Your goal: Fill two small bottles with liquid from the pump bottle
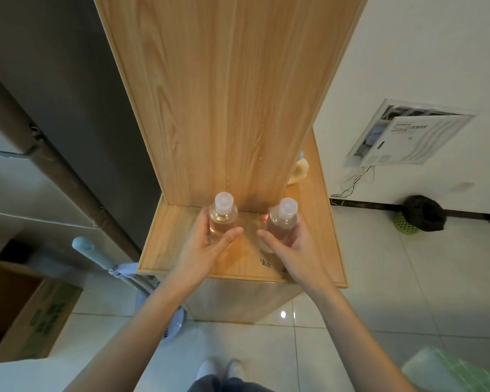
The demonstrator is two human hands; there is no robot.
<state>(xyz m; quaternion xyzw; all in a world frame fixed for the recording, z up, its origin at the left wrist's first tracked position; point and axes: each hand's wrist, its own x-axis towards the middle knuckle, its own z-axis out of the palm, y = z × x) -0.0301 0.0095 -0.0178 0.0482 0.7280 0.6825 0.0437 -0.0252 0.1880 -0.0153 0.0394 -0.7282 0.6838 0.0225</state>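
Note:
Two small clear bottles with white flip caps stand upright on a wooden shelf (pixel 178 250), side by side. Both hold pale yellowish liquid. My left hand (pixel 207 247) wraps around the left bottle (pixel 222 216), thumb in front, fingers behind. My right hand (pixel 289 247) grips the right bottle (pixel 283 219) the same way. Whether the bottles rest on the shelf or hang just above it I cannot tell. No pump bottle shows in this view.
A tall wooden panel (pixel 229 94) rises right behind the bottles. A yellowish object (pixel 299 171) peeks out behind the panel's right edge. Left of the shelf lean a mop handle (pixel 96 253) and a cardboard box (pixel 26 312). A green bin with a black bag (pixel 419 219) stands by the right wall.

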